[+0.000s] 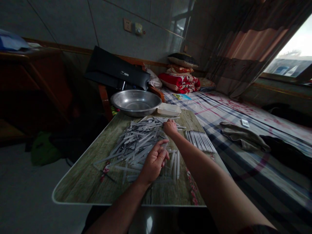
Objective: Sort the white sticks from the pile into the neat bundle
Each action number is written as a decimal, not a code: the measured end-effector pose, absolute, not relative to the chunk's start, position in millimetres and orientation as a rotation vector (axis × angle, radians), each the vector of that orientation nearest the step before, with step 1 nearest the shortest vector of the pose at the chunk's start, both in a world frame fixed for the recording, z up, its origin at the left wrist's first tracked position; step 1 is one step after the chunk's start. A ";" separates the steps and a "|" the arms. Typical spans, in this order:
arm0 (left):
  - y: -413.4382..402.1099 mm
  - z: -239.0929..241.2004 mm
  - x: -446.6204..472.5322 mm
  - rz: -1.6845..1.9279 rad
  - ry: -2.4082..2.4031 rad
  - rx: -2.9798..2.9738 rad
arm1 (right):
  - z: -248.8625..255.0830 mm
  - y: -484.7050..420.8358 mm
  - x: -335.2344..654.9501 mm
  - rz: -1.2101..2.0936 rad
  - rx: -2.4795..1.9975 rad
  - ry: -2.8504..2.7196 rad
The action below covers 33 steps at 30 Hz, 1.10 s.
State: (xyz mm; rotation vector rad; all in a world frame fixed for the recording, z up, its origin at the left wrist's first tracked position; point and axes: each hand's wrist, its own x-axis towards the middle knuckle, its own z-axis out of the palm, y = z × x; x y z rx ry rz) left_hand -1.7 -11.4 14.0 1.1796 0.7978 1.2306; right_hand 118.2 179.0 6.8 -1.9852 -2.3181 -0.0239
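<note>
A loose heap of thin, whitish translucent tubes, with dark slim sticks mixed in, covers much of the small table. Over the near right side of the heap is my left hand, thumb against curled fingers; what lies in them, if anything, I cannot make out. My right hand reaches to the heap's far right edge with its fingers closed downward, and their tips are hidden. To its right, several dark-tipped white tubes lie side by side in a tidy row. A few separate tubes lie beside my left hand.
At the table's far end stand a wide metal basin and a shallow white tray. A bed with a plaid sheet adjoins the right side, with dark clothing on it. Behind the basin leans a large black panel.
</note>
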 end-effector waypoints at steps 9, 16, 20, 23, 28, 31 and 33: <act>-10.7 14.6 -2.2 1.226 0.805 1.202 | 10.6 175.9 110.0 0.082 -1.898 -2.256; -11.4 13.1 -1.2 1.224 0.812 1.185 | 25.8 149.8 126.4 0.429 -1.633 -2.008; -10.6 11.6 -0.8 1.227 0.807 1.189 | 34.9 100.2 148.0 1.142 -1.063 -1.382; -9.1 10.6 -1.1 1.217 0.809 1.201 | 45.5 60.2 157.5 1.333 -0.867 -1.219; -8.6 11.5 -2.5 1.170 0.836 1.230 | 55.0 25.4 156.4 1.356 -0.775 -1.212; -9.6 12.3 -3.0 1.165 0.860 1.274 | 52.6 24.2 153.2 1.328 -0.801 -1.275; -10.1 11.9 -3.0 1.157 0.864 1.302 | 50.5 26.2 152.0 1.322 -0.828 -1.316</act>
